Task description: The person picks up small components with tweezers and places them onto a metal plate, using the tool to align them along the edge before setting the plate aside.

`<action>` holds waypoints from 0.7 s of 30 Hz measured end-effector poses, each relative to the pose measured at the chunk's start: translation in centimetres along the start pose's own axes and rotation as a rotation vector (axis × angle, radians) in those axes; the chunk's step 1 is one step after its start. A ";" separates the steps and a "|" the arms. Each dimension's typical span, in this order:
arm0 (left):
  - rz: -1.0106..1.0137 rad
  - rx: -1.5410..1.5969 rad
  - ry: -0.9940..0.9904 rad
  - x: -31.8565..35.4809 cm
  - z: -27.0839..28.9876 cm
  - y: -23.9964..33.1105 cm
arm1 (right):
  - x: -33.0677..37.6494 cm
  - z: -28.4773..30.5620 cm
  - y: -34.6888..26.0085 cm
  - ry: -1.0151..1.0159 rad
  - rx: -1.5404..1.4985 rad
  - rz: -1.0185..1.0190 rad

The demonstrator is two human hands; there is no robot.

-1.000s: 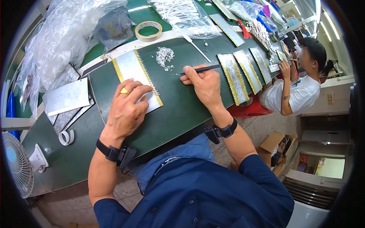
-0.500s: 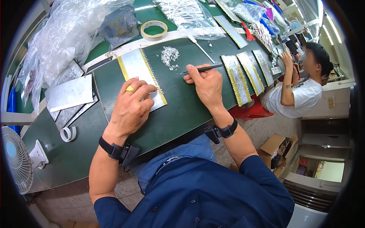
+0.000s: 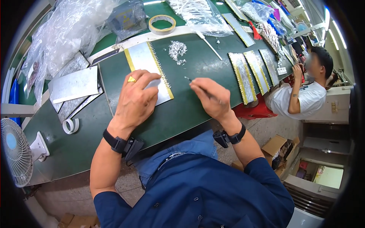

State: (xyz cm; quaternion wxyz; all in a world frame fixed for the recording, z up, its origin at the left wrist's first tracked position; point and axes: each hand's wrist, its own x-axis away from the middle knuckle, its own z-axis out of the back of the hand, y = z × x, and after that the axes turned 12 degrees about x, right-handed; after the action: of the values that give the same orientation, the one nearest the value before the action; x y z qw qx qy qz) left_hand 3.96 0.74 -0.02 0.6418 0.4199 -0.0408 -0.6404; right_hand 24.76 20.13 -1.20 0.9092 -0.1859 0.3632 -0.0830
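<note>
On green bench — right hand (image 3: pixel 213 99) grip pinches tweezers (image 3: pixel 189 79).

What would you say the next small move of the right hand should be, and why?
Probably carry the tweezers in the right hand up to the pile of small silvery parts: their tip looks empty, while the left hand presses the strip plate.

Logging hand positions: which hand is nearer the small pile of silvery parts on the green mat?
Right. The right hand, holding a thin tool, sits just below-right of the pile; the left hand rests farther, on the silver card.
</note>
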 end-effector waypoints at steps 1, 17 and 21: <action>0.010 -0.002 -0.008 0.0 -0.1 0.0 | 0.4 -0.1 -0.4 -0.002 -0.010 -0.007; 0.136 -0.115 0.130 -0.7 -1.9 0.7 | 0.7 -0.5 -1.7 -0.207 0.056 0.344; 0.143 -0.106 0.124 -0.7 -2.1 0.7 | 0.6 -0.8 -1.8 -0.201 0.067 0.348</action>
State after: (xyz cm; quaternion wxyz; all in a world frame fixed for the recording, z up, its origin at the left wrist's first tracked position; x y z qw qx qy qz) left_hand 5.58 2.27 -0.60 0.7086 0.4201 0.0030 -0.5670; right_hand 24.66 18.09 -1.38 0.9472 -0.0971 0.2941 0.0823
